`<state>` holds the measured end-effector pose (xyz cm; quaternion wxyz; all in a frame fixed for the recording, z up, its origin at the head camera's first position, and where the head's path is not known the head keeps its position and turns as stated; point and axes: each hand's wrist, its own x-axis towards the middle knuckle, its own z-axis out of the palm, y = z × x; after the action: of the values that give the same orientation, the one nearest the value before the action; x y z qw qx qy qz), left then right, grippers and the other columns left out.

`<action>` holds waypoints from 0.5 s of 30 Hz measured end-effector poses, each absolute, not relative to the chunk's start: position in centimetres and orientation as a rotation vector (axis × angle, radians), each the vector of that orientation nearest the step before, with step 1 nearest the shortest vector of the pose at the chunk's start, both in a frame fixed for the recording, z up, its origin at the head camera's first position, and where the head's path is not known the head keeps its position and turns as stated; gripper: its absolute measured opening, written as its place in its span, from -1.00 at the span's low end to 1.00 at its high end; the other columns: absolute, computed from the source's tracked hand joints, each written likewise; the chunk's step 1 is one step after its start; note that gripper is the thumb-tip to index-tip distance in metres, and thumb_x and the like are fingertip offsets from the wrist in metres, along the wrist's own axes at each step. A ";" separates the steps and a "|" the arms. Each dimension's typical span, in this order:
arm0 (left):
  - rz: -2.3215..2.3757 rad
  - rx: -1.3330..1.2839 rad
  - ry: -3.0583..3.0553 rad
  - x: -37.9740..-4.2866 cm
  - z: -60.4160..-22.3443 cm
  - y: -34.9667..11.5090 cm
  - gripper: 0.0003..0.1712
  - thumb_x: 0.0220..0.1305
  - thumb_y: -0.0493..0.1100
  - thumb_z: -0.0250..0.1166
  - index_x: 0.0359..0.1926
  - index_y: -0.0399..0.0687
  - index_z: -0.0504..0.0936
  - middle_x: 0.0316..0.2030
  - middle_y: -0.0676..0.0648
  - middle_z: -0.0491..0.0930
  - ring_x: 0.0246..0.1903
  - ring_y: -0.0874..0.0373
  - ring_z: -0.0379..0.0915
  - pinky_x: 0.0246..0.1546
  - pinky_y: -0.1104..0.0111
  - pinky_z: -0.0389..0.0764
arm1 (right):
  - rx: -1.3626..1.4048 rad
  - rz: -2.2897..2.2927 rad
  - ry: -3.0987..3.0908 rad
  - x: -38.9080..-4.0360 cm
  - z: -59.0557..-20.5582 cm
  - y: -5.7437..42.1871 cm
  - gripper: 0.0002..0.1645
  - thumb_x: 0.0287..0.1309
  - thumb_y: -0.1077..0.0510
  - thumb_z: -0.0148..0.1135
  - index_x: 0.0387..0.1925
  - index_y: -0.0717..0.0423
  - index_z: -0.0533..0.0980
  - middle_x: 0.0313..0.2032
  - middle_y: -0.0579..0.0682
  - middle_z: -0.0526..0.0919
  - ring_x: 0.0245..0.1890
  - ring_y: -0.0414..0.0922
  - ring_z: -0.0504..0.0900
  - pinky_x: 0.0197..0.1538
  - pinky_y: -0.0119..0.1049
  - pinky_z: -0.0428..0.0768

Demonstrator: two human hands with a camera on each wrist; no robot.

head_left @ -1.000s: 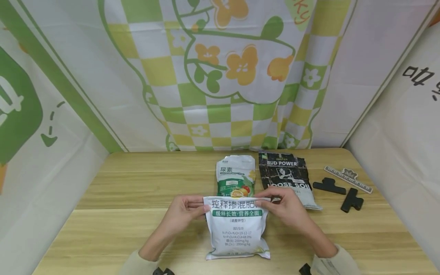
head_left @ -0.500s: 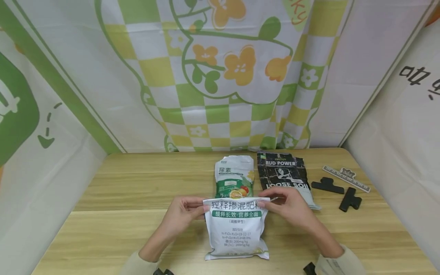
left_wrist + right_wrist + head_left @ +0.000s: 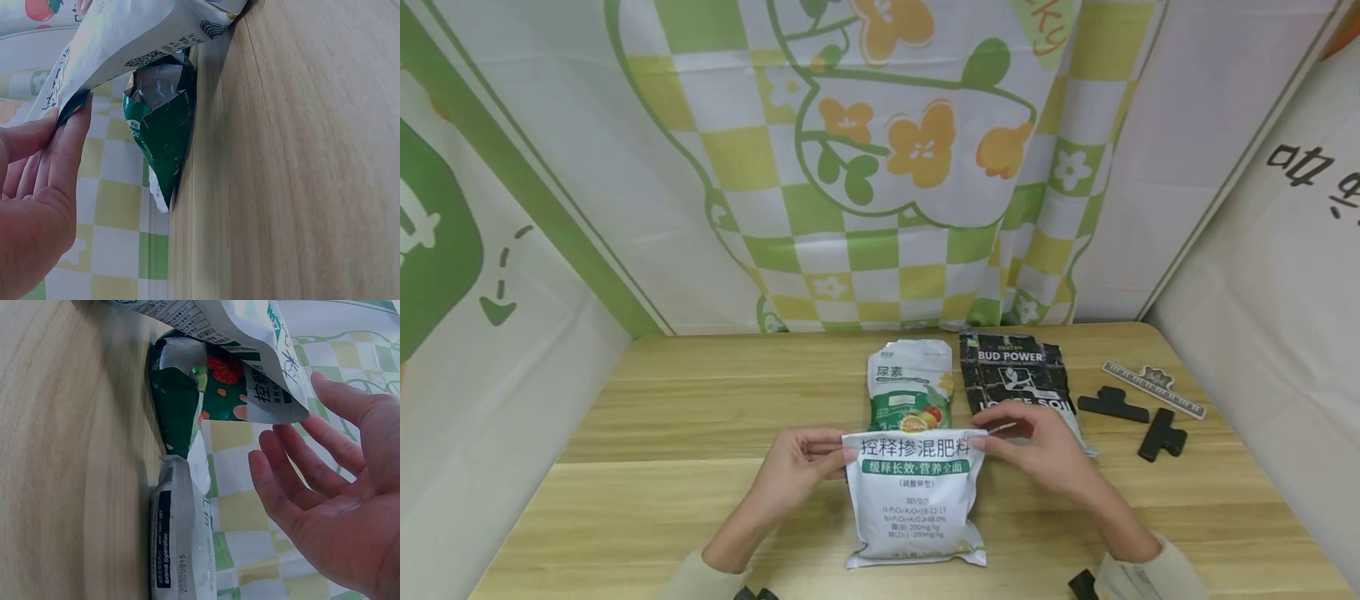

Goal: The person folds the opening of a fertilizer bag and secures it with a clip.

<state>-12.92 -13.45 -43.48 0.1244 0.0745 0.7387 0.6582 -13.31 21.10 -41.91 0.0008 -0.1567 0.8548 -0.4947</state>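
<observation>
A white fertilizer bag (image 3: 914, 508) with green and black print stands upright on the table in front of me. My left hand (image 3: 801, 462) pinches its top left corner between thumb and fingers, seen close up in the left wrist view. At the top right corner is my right hand (image 3: 1033, 446). The right wrist view shows that hand (image 3: 344, 481) with thumb and fingers parted, fingertips right beside the bag's corner. The back of the bag (image 3: 225, 381) carries a green panel with red fruit.
Behind it lie a green and white bag (image 3: 910, 383) and a black soil bag (image 3: 1018, 371). To the right are two black clips (image 3: 1114, 405) and a clear ruler-like clip (image 3: 1153, 388) on the wooden table (image 3: 700, 417). A patterned curtain (image 3: 880, 250) hangs behind.
My right hand has slid right along the bag's top edge to its corner, uncovering the last printed character, and its fingers have parted. The left hand keeps its pinch.
</observation>
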 end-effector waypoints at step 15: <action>1.937 0.120 2.159 -13.0 -43.5 -13.2 -0.60 0.32 -0.40 0.40 0.12 -0.55 0.63 -0.06 -0.45 0.76 -0.17 -0.02 0.84 -0.13 0.29 0.84 | -0.519 -1.507 2.795 -13.1 -41.0 23.6 -0.77 0.28 0.12 0.48 -0.04 0.02 0.73 -0.03 0.11 0.80 -0.12 -0.37 0.74 -0.02 -0.32 0.79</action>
<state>-12.99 -13.19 -43.48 0.1188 0.0412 0.7384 0.6625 -13.12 23.55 -41.05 -0.0379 -0.1613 0.8680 -0.4682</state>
